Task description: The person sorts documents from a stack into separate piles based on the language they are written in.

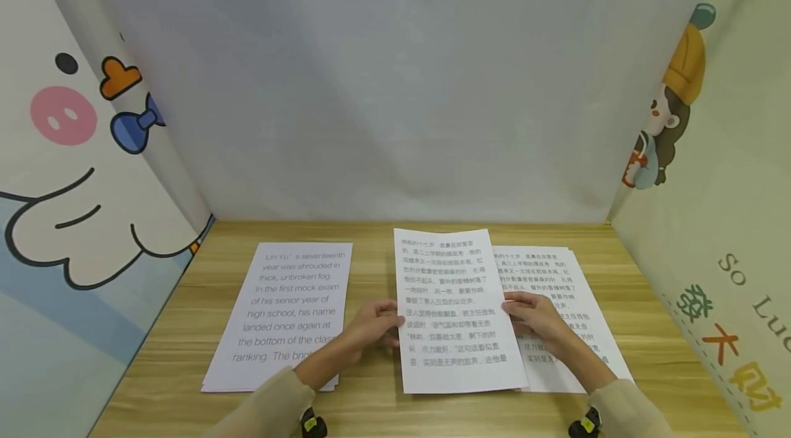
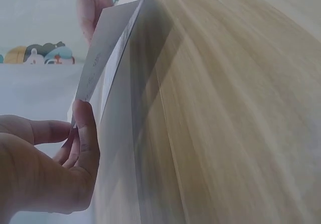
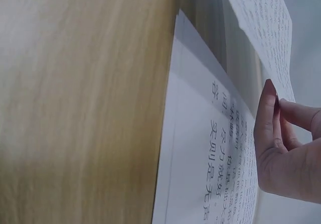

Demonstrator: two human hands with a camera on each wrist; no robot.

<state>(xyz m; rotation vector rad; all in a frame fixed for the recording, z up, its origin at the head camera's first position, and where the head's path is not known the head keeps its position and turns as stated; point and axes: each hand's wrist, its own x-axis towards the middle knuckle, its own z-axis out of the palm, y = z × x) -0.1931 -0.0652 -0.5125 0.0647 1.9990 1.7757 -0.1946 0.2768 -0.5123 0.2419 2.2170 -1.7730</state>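
A sheet of paper (image 1: 457, 314) printed with Chinese text is held up over the table between both hands. My left hand (image 1: 373, 328) pinches its left edge; in the left wrist view the thumb and fingers (image 2: 86, 128) close on the sheet's border. My right hand (image 1: 537, 321) pinches the opposite edge, as the right wrist view shows with the sheet (image 3: 266, 33) at the fingertips. Under and beside the right hand lies a stack of Chinese-text sheets (image 1: 593, 314), partly covered by the raised sheet. Left of my left hand lies a stack of English-text sheets (image 1: 284, 307), its lower right overlapped by my forearm.
The wooden table (image 1: 371, 410) carries both stacks, with bare wood between them. A plain grey-white backdrop (image 1: 395, 81) stands behind it. Cartoon-printed panels (image 1: 80, 232) rise on the left, and another printed panel (image 1: 698, 218) on the right.
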